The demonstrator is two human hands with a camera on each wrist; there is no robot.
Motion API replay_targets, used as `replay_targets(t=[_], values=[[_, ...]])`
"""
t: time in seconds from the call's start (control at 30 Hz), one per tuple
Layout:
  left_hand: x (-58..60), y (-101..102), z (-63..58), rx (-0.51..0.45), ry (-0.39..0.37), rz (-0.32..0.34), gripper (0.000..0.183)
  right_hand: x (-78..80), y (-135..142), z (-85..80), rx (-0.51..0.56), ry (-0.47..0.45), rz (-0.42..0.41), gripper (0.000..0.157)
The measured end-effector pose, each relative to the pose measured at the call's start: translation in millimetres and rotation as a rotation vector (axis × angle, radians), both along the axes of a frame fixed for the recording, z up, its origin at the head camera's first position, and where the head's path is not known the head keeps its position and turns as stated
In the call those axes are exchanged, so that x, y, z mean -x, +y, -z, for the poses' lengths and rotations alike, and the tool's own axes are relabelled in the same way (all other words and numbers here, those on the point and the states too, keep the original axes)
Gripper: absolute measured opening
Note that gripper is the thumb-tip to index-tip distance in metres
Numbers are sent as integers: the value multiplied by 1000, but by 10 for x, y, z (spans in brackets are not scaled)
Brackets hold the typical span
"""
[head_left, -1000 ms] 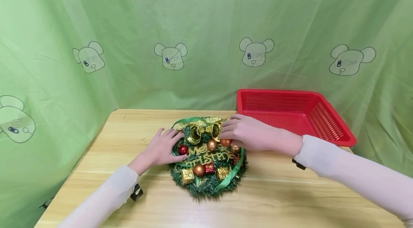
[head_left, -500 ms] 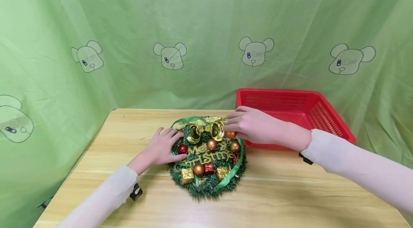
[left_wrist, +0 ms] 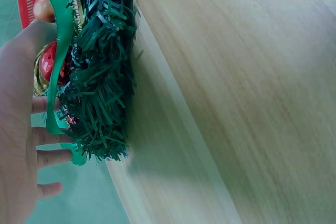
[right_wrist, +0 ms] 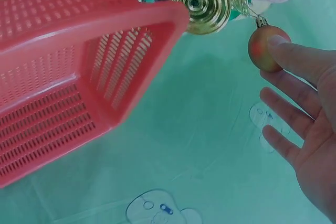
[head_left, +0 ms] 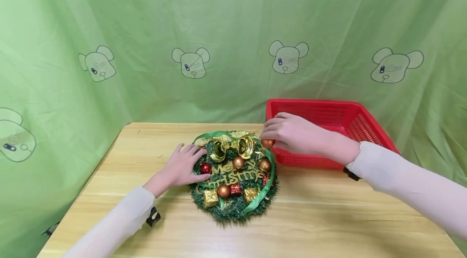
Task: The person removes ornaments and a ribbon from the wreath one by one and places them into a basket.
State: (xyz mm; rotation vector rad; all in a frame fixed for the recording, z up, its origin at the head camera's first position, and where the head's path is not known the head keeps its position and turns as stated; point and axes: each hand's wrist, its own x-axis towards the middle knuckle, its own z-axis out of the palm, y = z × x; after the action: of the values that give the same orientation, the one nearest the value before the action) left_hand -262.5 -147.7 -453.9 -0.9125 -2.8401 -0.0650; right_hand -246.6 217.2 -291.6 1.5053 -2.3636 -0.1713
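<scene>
On the wooden table lies a round green Christmas wreath point(head_left: 235, 215) with gold "Merry Christmas" lettering, two gold bells point(head_left: 245, 147), small gift boxes point(head_left: 210, 198) and a green ribbon point(head_left: 260, 200). My left hand point(head_left: 182, 166) rests against its left side, fingers spread beside a red bauble point(head_left: 206, 168). In the right wrist view, my right hand point(right_wrist: 310, 93) pinches a copper-orange bauble point(right_wrist: 262, 51) between thumb and index finger; the other fingers stretch out. That bauble is off the wreath's surface, near its upper right edge. Its metal cap shows, with a thin string at the top.
A red plastic basket point(head_left: 317, 102) with slotted walls stands at the table's back right, just behind and beside the right hand. Behind the wooden table point(head_left: 146, 233) hangs a green curtain point(head_left: 233, 14) printed with bear heads.
My right hand has moved up and to the right, away from the bells, carrying the copper-orange bauble off the wreath toward the basket's front left. The left hand has stayed in place.
</scene>
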Motion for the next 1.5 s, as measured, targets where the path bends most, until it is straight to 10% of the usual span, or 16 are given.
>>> replay_targets(t=[0.4,1.5], values=[[-29,-25,13,-5,-21,-9,85,293,233,-67,79,-62,119,37],[17,-43,43,-19,26,22,86,1141,732,398,86,-129,372,32]])
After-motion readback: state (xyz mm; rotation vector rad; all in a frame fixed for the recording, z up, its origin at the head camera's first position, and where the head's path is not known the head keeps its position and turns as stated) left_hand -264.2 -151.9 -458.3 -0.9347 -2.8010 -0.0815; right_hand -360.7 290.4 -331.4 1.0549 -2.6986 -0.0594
